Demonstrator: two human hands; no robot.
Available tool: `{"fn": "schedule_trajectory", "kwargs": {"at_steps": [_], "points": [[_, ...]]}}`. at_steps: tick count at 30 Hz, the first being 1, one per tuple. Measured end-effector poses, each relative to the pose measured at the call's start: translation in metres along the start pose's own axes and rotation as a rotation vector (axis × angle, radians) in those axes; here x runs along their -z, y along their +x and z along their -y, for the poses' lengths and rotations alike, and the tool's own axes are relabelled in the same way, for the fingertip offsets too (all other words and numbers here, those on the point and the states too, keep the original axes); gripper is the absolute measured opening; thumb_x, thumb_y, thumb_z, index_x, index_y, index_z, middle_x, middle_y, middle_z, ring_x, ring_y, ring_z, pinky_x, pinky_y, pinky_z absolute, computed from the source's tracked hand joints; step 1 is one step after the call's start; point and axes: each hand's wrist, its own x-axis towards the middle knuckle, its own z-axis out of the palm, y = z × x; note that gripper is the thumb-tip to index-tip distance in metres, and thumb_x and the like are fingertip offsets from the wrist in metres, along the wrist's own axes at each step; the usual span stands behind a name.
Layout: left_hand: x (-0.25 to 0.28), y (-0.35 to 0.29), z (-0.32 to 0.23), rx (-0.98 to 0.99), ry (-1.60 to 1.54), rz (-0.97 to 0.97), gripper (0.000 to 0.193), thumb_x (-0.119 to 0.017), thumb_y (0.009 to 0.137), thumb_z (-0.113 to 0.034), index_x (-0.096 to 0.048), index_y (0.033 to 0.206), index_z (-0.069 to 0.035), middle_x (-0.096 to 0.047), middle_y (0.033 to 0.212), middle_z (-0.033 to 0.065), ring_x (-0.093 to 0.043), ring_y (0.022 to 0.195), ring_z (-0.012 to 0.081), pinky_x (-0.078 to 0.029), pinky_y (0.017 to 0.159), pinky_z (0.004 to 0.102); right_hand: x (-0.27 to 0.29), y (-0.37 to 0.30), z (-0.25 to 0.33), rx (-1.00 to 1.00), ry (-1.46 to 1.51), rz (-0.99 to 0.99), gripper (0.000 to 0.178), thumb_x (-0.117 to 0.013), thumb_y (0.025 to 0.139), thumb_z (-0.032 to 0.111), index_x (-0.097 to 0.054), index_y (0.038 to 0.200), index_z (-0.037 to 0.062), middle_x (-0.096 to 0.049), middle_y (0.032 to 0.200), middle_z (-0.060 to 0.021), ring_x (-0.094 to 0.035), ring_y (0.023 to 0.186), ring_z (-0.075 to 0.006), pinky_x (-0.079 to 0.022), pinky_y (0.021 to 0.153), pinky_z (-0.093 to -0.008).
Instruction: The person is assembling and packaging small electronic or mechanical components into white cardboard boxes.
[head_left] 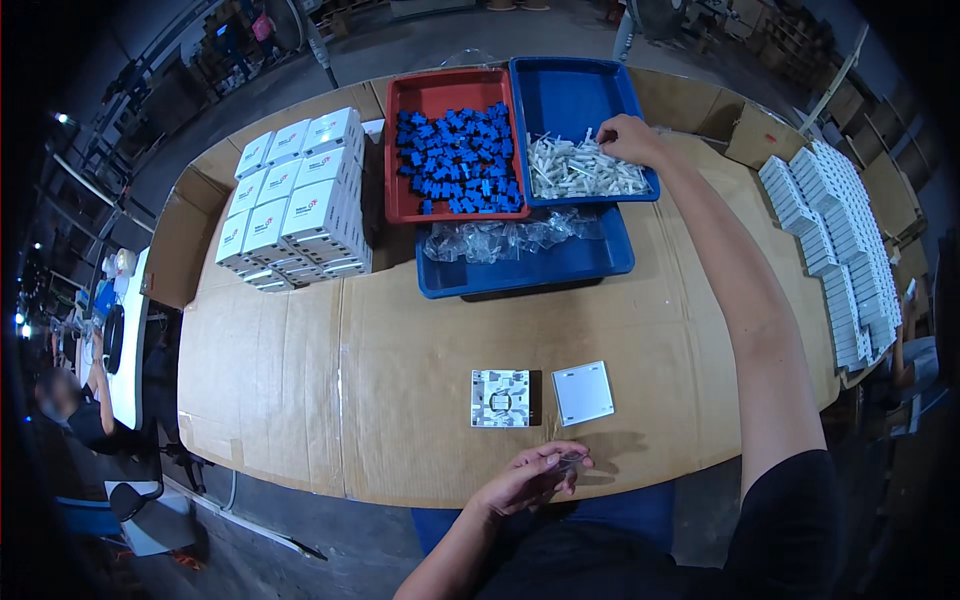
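My left hand (535, 480) is near the table's front edge, its fingers curled around a small clear plastic piece (571, 459). My right arm reaches far forward, and my right hand (630, 138) is in the upper blue tray (575, 90). Its bent fingers pinch at the pile of slim white plastic pieces (585, 170); the fingertips are partly hidden. Between my arms lie an open square white box (500, 398), with grey-patterned contents and a ring in its middle, and a separate flat white square cover (583, 393).
A red tray (455, 92) holds many blue plastic parts (460, 150). Below it, another blue tray (525, 282) contains crumpled clear plastic (500, 238). White boxes (300, 200) are stacked at left, and rows of white units (835, 250) at right. Cardboard walls (180, 235) edge the table.
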Motion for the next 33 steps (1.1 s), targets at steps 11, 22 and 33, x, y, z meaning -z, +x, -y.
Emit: {"fn": "schedule_trajectory", "kwargs": {"at_steps": [11,22,33], "points": [[-0.001,-0.002,0.0,-0.005,0.019,-0.04,0.056,-0.06,0.107,-0.031,-0.048,0.153,-0.001,-0.065,0.132,0.0111,-0.061,0.1,0.0153,-0.05,0.089,0.0258,-0.004,-0.008,0.006,0.034,0.034,-0.044,0.021,-0.074,0.084,0.013,-0.08,0.103,0.0061,-0.078,0.1,-0.0151,-0.074,0.095,-0.0301,-0.057,0.086,-0.039],[-0.005,0.002,0.001,-0.037,0.02,-0.049,0.06,-0.061,0.106,-0.034,-0.048,0.153,0.0,-0.064,0.132,0.0118,-0.058,0.106,0.0158,-0.047,0.095,0.0294,-0.003,-0.015,0.003,0.03,0.039,-0.127,0.02,-0.073,0.085,0.009,-0.078,0.104,0.005,-0.077,0.104,-0.0151,-0.074,0.097,-0.031,-0.057,0.087,-0.0406],[-0.003,0.003,-0.001,-0.023,0.032,-0.077,0.067,-0.067,0.101,-0.041,-0.049,0.151,0.0,-0.064,0.13,0.0126,-0.059,0.104,0.0188,-0.049,0.097,0.0318,-0.003,-0.016,0.015,0.121,-0.156,-0.099,0.013,-0.073,0.086,0.017,-0.076,0.096,0.0076,-0.075,0.103,-0.0122,-0.071,0.1,-0.0325,-0.055,0.086,-0.0451]]}}
